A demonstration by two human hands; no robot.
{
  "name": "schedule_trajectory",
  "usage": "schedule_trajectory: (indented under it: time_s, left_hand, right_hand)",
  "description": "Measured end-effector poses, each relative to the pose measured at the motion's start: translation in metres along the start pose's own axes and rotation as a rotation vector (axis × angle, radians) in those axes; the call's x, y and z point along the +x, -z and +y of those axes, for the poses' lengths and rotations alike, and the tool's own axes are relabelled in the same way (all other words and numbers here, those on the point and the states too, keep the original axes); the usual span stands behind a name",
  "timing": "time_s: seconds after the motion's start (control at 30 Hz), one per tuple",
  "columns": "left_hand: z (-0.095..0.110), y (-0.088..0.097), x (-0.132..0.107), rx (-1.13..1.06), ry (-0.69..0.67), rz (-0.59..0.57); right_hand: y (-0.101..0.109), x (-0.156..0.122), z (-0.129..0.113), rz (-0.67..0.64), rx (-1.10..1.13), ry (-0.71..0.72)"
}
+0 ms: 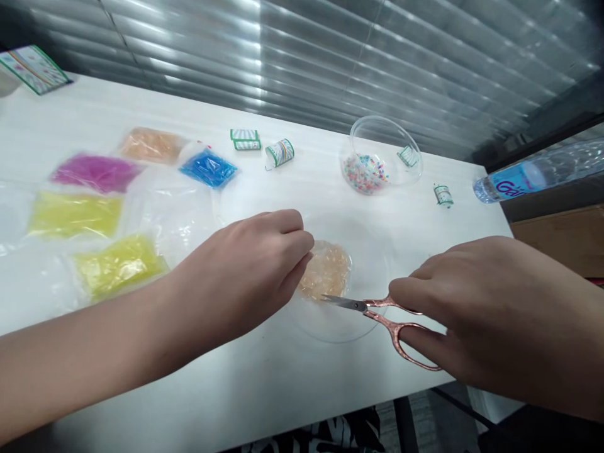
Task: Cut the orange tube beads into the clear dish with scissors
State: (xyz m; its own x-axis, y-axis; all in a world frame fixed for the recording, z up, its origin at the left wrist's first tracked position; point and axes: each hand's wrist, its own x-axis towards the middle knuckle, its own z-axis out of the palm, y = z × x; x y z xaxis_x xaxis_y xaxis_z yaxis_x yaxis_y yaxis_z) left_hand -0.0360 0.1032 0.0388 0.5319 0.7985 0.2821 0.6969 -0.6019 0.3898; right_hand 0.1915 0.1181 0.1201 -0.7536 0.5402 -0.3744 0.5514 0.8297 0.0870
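Note:
My left hand [257, 264] is closed in a pinch on a small clear bag of pale orange beads [326, 270], held over a shallow clear dish [349, 324] on the white table [264, 377]. In my right hand [486, 308] are rose-gold scissors [377, 309]. Their blades are nearly closed and point left, with the tip touching the bag's lower edge.
Bags of pink [97, 172], orange [151, 145], blue [208, 168] and yellow beads [117, 264] lie at the left. A clear bowl [383, 154] with mixed beads stands at the back. Small green-striped packets [279, 153] lie about. A water bottle [538, 171] lies at the right edge.

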Motion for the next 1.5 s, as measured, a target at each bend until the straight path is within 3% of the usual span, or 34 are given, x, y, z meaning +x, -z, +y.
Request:
schedule_trajectory:
  time_s: [0.13, 0.53, 0.63, 0.77, 0.87, 1.0, 1.2, 1.5]
  left_hand:
    - [0.0, -0.001, -0.001, 0.007, -0.013, 0.023]
    - [0.003, -0.001, 0.0, 0.065, -0.032, 0.023]
    - [0.006, 0.004, -0.001, 0.125, -0.071, 0.063]
    - [0.014, 0.009, -0.004, 0.1, -0.071, 0.105]
    - [0.02, 0.007, -0.007, 0.055, -0.081, 0.107]
    - [0.024, 0.0, -0.009, 0.025, -0.103, 0.123]
    - [0.024, -0.006, -0.012, 0.006, -0.109, 0.165]
    - [0.024, -0.009, -0.01, -0.056, -0.111, 0.168]
  right_hand:
    - [-0.003, 0.002, 0.001, 0.057, -0.011, 0.035]
    - [-0.002, 0.004, 0.006, -0.149, 0.035, -0.051]
    - [-0.009, -0.013, 0.021, -0.171, 0.269, -0.182]
    - [-0.031, -0.037, 0.034, -0.304, 0.896, -0.36]
    - [-0.059, -0.045, 0.029, -0.243, 1.323, -0.489]
    - [-0.088, -0.049, 0.012, -0.17, 1.618, -0.589]
    - [-0.092, -0.055, -0.002, -0.163, 1.771, -0.627]
    - [-0.088, -0.052, -0.004, -0.175, 1.717, -0.595]
